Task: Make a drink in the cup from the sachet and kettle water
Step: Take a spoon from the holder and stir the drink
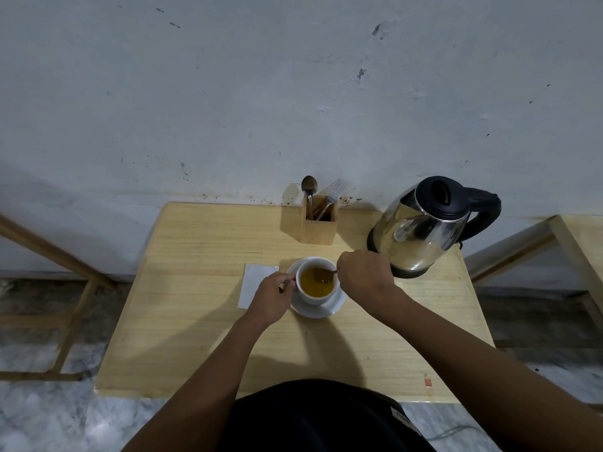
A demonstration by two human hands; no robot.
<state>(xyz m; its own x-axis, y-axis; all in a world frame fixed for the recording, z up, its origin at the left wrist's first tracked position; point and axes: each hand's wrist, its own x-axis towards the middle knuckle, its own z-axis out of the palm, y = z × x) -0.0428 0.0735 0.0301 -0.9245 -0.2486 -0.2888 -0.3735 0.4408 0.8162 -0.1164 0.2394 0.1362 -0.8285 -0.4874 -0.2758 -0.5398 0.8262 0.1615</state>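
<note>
A white cup (314,297) full of yellow-brown liquid stands on a white saucer (329,308) in the middle of the wooden table (195,321). My left hand (272,296) grips the cup's handle on its left side. My right hand (365,275) is closed on a spoon (323,274) whose bowl dips into the liquid. A white paper sachet or napkin (253,282) lies flat just left of the cup, partly under my left hand. The steel kettle (421,230) with a black lid and handle stands at the back right.
A wooden cutlery holder (319,225) with a spoon and forks stands at the back centre against the wall. Wooden frames flank the table on both sides. A small red mark (427,382) sits near the front right edge.
</note>
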